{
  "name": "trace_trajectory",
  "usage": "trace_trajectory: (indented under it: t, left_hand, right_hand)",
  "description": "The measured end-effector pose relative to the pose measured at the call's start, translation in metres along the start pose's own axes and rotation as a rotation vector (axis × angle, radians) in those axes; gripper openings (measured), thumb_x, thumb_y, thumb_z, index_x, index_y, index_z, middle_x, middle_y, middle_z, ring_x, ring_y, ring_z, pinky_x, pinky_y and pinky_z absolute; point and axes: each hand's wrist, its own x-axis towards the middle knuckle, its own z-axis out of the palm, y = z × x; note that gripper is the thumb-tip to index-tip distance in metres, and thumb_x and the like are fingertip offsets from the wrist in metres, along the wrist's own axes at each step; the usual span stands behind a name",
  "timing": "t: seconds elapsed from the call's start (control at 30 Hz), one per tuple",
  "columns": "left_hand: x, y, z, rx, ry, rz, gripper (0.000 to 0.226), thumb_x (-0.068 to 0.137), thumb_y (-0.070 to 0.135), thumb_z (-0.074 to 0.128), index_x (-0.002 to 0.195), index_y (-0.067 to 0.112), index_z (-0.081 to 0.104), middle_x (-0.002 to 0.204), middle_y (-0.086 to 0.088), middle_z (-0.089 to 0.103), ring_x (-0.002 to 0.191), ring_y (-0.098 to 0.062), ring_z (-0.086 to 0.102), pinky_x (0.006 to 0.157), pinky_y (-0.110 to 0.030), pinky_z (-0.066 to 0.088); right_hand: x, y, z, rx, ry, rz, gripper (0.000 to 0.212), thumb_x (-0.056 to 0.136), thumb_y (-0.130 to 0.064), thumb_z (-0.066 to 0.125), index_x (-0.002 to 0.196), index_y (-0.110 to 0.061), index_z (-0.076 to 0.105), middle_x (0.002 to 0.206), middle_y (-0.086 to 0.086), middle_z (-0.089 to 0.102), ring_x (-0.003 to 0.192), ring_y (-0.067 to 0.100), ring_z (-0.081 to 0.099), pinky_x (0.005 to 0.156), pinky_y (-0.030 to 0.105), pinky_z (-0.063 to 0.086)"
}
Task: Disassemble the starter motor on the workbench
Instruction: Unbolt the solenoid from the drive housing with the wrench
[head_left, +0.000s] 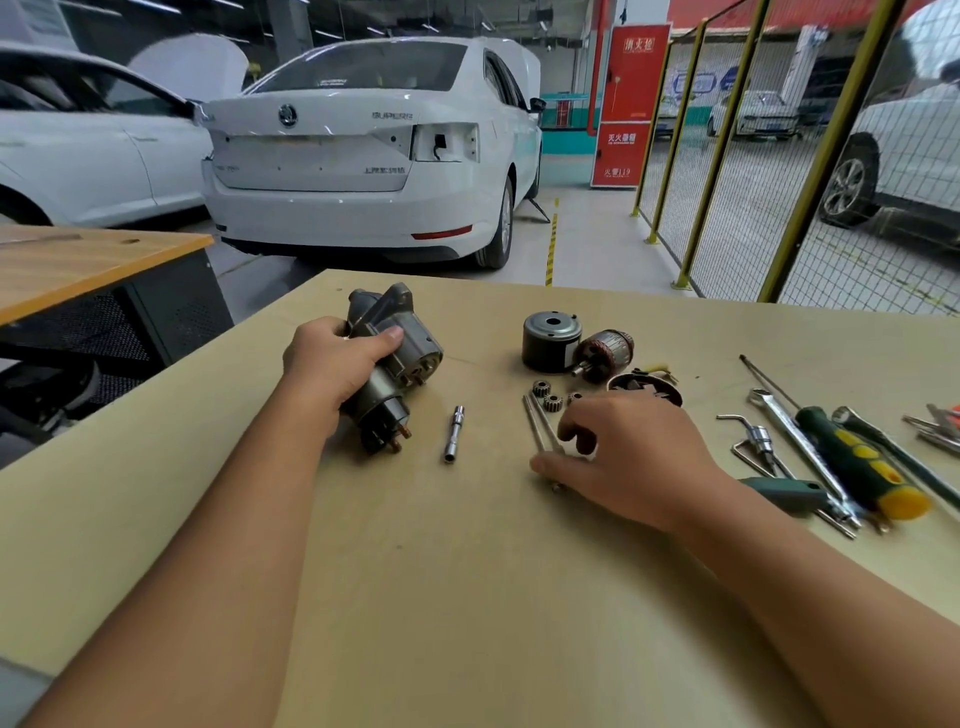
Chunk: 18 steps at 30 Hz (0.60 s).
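Behind the desk (467, 597) stands a white car (363, 156) on a garage floor, with yellow mesh fencing (727, 156) to the right. Your left hand (332, 358) holds the starter motor (395, 364) at the desk's far left, its grip curled round the housing, thumb laid across the top; the solenoid end with its terminals points toward you. Just beside it lies a socket extension (453, 434). Your right hand (628, 452) rests on the desk, fingers curled down over two long through bolts (535, 421); you cannot tell whether its grip pinches them or merely touches. Beyond the hand lie small pinion gears (546, 395), the dark motor casing (550, 340), the armature (605, 353) touching it, and a brush plate (644, 387). At far right lie a wrench (789, 431), a green-and-yellow screwdriver (862, 462) and a hex key (748, 441).
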Motion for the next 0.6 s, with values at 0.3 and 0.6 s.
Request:
trace_trajectory:
  t: [0.3,0.6]
  left_hand:
    - [0.000,-0.003,0.009,-0.194,-0.194,-0.016,0.024,0.082,0.023,0.088,0.100,0.014,0.075,0.088,-0.003,0.081,0.078,-0.019,0.079,0.061,-0.033,0.061]
    - [-0.011,-0.002,0.006,-0.632,-0.217,-0.275,0.034,0.090,0.033,0.079,0.111,0.007,0.072,0.098,-0.012,0.079,0.076,-0.028,0.075,0.064,-0.036,0.061]
  right_hand:
    - [-0.003,-0.007,-0.004,0.071,-0.013,-0.016,0.030,0.088,-0.058,0.060,0.096,-0.030,0.067,0.088,-0.012,0.061,0.085,0.014,0.058,0.070,0.034,0.051]
    - [-0.002,-0.009,-0.005,0.126,0.023,-0.032,0.026,0.092,-0.051,0.059,0.097,-0.027,0.069,0.087,-0.011,0.063,0.082,0.014,0.058,0.071,0.037,0.051]
